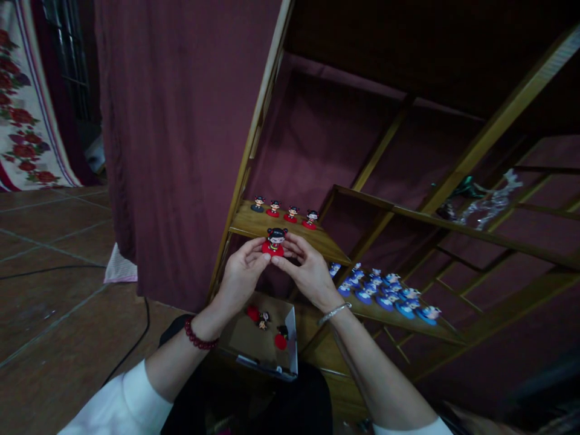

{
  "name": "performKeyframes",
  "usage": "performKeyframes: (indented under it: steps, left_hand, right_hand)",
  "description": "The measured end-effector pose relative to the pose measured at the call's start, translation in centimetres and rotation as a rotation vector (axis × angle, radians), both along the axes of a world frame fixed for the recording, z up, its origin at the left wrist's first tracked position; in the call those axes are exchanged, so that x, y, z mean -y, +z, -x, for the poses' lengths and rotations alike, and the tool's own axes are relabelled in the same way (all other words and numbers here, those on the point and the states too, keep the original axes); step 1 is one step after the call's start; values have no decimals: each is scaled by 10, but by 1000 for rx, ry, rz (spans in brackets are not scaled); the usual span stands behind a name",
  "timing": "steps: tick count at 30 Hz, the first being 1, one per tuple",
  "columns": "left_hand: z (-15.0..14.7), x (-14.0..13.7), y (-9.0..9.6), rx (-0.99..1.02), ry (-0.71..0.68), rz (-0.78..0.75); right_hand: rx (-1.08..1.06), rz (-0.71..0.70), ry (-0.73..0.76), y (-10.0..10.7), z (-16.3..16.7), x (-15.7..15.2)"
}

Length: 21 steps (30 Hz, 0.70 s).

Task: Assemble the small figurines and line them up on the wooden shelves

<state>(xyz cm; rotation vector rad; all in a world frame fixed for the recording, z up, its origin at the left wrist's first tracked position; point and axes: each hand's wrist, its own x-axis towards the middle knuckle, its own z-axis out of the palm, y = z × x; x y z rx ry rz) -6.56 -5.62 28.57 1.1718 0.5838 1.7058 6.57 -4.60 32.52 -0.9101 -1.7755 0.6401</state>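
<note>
Between my two hands, in front of the upper shelf, is a small doll figurine (pixel 274 241) with black hair buns and a red base. My left hand (pixel 243 266) grips its base from the left, thumb at the front. From the other side my right hand (pixel 312 272) closes on it too, the thumbs nearly meeting. Behind it, several similar figurines (pixel 292 213) stand in a row on the wooden shelf (pixel 254 222). Below my hands sits an open cardboard box (pixel 240 335) with a few figurines (pixel 280 341) lying in it.
Several blue-and-white figurines (pixel 387 293) crowd a lower shelf at the right. A clear ornament (pixel 492 199) stands farther right among the slanted wooden bars. A dark red curtain (pixel 181 133) hangs at the left, and a black cable (pixel 136 344) runs over the tiled floor (pixel 49 290).
</note>
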Motion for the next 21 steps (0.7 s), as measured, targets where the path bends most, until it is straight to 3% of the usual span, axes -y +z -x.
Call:
performKeyframes:
  steps: [7,15,21]
  left_hand:
    - [6,-10,3,-198,215,-143]
    - [14,-8,15,-762,745,-416]
    - [17,-19,18,-988,876,-461]
  right_hand:
    - [-39,19,14,11,3,-16]
    - [-50,26,-5,25,8,-38]
    - [-70,118,59,27,16,-63]
